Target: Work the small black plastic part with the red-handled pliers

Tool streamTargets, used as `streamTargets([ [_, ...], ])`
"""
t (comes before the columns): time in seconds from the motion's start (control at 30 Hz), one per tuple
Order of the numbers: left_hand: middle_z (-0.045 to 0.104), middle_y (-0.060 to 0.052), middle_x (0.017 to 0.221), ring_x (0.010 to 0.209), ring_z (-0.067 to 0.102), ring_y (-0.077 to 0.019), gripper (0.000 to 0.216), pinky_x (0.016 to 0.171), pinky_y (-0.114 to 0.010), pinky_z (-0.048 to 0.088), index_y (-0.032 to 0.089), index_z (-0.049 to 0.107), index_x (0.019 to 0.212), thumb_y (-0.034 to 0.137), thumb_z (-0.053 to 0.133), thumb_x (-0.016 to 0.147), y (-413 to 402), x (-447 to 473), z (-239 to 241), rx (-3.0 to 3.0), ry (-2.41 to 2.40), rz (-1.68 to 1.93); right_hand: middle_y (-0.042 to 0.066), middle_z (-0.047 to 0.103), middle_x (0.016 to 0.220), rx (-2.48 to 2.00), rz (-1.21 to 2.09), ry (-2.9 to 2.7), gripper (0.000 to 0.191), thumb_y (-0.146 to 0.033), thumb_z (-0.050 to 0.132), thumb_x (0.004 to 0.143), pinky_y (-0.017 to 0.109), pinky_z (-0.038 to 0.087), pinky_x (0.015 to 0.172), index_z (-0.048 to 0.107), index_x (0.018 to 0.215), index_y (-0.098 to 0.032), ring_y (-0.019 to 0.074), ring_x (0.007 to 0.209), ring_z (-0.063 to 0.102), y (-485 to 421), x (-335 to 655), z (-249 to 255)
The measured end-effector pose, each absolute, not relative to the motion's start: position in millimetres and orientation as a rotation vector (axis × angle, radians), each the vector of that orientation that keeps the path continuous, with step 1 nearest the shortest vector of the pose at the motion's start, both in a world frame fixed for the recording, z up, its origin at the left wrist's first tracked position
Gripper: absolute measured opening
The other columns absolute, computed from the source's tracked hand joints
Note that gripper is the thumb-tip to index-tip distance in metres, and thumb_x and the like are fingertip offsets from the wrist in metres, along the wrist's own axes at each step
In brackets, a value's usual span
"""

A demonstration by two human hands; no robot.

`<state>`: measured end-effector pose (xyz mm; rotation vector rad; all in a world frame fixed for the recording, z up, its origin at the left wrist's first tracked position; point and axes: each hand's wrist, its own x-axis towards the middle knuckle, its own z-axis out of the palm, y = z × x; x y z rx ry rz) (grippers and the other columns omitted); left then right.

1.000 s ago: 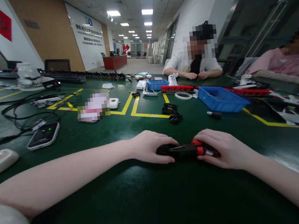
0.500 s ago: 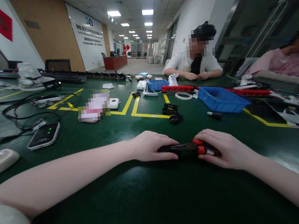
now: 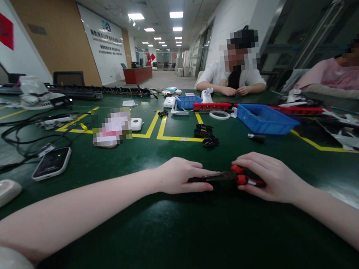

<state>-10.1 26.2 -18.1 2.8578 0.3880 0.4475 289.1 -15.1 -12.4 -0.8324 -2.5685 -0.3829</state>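
My right hand [image 3: 268, 176] is closed around the red and black handles of a pair of pliers [image 3: 241, 179], whose dark jaws point left. My left hand [image 3: 183, 175] is closed on a small black part [image 3: 198, 179], its thumb and index finger on either side of it. The jaw tips meet this part between the fingers; whether they grip it I cannot tell. Much of the black part is hidden by the fingers. Beyond my hands lie several similar-looking small black parts [image 3: 210, 141] on the green table [image 3: 189, 239].
A blue bin [image 3: 267, 122] stands at the right, with a black cylinder [image 3: 256, 137] before it. A white roll [image 3: 219, 114] lies farther back. To the left are a phone [image 3: 111, 130], a white-edged device [image 3: 52, 163] and black cables [image 3: 15, 139]. A person [image 3: 231, 78] sits across the table.
My left index finger has straightened to the right along the plier jaws. The pliers and my right hand have hardly moved. The whole view has shifted very slightly.
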Motion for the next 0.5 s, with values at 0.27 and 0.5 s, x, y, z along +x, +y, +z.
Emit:
streamTargets([
  [0.27, 0.069, -0.004, 0.097, 0.074, 0.066, -0.0158, 0.049, 0.061, -0.023, 0.044, 0.025, 0.049, 0.145, 0.045, 0.052, 0.1, 24.8, -9.2, -17.6, 2.867, 0.38, 0.434, 0.013, 0.07, 0.101, -0.816, -0.398, -2.542, 0.036, -0.037, 0.065, 0.086, 0.038, 0.057, 0.074, 0.058, 0.117, -0.018, 0.0262, 0.089, 0.069, -14.5, 290.9, -12.5],
  [0.5, 0.071, -0.009, 0.121, 0.097, 0.071, -0.0218, 0.056, 0.079, -0.027, 0.051, 0.02, 0.049, 0.141, 0.047, 0.062, 0.094, 23.9, -7.5, -19.3, 2.782, 0.465, 0.45, 0.012, 0.071, 0.102, -0.816, -0.413, -2.549, 0.038, -0.038, 0.065, 0.085, 0.037, 0.056, 0.073, 0.06, 0.117, -0.02, 0.0257, 0.088, 0.069, -15.9, 292.4, -12.0],
])
